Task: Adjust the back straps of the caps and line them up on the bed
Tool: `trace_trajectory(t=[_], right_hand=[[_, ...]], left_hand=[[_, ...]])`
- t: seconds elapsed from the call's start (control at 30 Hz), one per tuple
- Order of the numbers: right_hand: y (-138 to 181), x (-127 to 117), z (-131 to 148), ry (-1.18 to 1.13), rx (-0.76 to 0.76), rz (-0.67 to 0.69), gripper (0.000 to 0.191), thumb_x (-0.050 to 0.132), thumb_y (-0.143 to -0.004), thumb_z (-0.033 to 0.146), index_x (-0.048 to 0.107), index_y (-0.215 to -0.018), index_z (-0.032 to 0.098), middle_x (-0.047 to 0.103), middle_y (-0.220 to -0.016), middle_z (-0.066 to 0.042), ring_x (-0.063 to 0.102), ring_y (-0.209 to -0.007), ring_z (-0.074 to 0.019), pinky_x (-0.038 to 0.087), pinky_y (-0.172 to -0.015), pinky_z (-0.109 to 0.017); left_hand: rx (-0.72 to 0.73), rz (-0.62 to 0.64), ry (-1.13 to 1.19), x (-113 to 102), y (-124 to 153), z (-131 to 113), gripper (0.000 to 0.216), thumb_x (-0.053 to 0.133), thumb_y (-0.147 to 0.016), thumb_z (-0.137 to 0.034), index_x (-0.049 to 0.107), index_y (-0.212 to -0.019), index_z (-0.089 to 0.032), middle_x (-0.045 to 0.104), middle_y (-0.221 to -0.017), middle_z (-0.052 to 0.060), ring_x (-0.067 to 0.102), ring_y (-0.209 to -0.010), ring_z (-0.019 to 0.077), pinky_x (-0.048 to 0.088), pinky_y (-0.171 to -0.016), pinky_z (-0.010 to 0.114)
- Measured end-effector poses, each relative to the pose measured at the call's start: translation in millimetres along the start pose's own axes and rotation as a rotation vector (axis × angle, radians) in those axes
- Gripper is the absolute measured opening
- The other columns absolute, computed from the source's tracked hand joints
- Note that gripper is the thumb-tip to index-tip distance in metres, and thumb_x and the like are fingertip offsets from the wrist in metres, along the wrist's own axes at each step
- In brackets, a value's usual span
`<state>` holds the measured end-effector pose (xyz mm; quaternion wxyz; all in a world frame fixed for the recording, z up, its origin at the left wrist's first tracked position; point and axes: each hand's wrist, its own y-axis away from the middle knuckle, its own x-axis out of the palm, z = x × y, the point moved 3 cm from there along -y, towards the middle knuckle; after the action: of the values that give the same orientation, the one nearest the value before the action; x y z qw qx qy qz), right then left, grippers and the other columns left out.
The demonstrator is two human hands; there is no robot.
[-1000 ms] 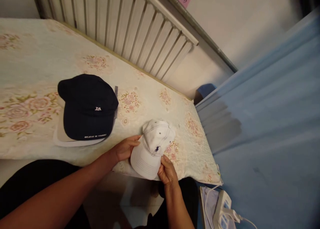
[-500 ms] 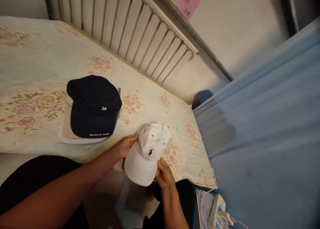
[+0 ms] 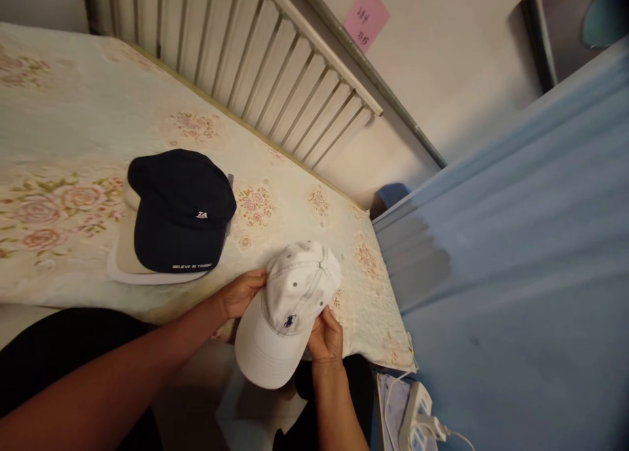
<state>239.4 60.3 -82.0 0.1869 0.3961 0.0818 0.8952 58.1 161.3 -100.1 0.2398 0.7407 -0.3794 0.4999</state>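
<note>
Between my two hands is a white baseball cap (image 3: 289,300) with a small dark blue horse-rider emblem, its brim pointing down toward me. My left hand (image 3: 243,294) grips the cap's left side, thumb on the outside. On the right side, my right hand (image 3: 325,336) pinches the edge near the brim; its other fingers are partly hidden beneath. To the left lies a navy baseball cap (image 3: 181,208) with white lettering on crown and brim. It rests on top of a beige cap (image 3: 128,244) and a white brim (image 3: 147,278), both mostly covered.
The caps lie on a bed with a floral sheet (image 3: 280,176). A metal rail (image 3: 275,64) runs along its far side. At the right hangs a blue curtain (image 3: 501,261). A power strip (image 3: 415,415) with cables sits low right. A pink note (image 3: 366,18) is on the wall.
The white cap has come slightly nearer and lower, tilting so more of its crown top shows. Both hands still hold it. The view has shifted a little.
</note>
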Motion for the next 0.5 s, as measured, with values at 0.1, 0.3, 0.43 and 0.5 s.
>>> trace_trajectory(t=[0.1,0.3,0.43,0.5], right_hand=[[-1.5,2.7,4.2,-0.002,-0.044,-0.031,0.023,0.064,-0.075,0.015,0.069,-0.096,0.018,0.076,-0.094,-0.004,0.068,-0.092,-0.0172,0.041,-0.104,-0.039],[0.6,11.1,3.3,0.01,-0.043,-0.044,0.019,0.064,-0.078,0.027,0.07,-0.095,0.02,0.076,-0.095,-0.005,0.067,-0.098,-0.0194,0.039,-0.106,-0.042],[2.7,11.7,1.1,0.042,-0.069,-0.035,0.022,0.068,-0.076,0.032,0.07,-0.096,0.022,0.075,-0.096,-0.004,0.063,-0.108,-0.0194,0.036,-0.108,-0.041],[3.8,12.2,-0.1,0.041,-0.073,-0.014,0.025,0.071,-0.074,0.032,0.07,-0.096,0.022,0.075,-0.096,-0.004,0.063,-0.109,-0.0197,0.035,-0.109,-0.041]], left_hand=[[0.002,-0.01,0.022,2.7,2.1,-3.1,0.033,0.058,-0.08,-0.009,0.065,-0.112,-0.013,0.074,-0.088,0.011,0.068,-0.074,0.023,0.05,-0.073,0.034],[-0.016,-0.094,0.115,-2.2,1.8,-9.5,0.026,0.057,-0.083,-0.025,0.069,-0.102,-0.01,0.074,-0.084,0.011,0.067,-0.083,0.0268,0.048,-0.08,0.037],[0.014,-0.161,0.12,-4.6,1.6,-10.0,0.016,0.059,-0.081,-0.02,0.071,-0.089,-0.012,0.074,-0.077,0.009,0.067,-0.074,0.0236,0.049,-0.076,0.034],[0.03,-0.186,0.106,-4.2,2.0,-10.0,0.015,0.059,-0.079,-0.015,0.071,-0.088,-0.013,0.074,-0.077,0.008,0.067,-0.071,0.0219,0.05,-0.074,0.033]])
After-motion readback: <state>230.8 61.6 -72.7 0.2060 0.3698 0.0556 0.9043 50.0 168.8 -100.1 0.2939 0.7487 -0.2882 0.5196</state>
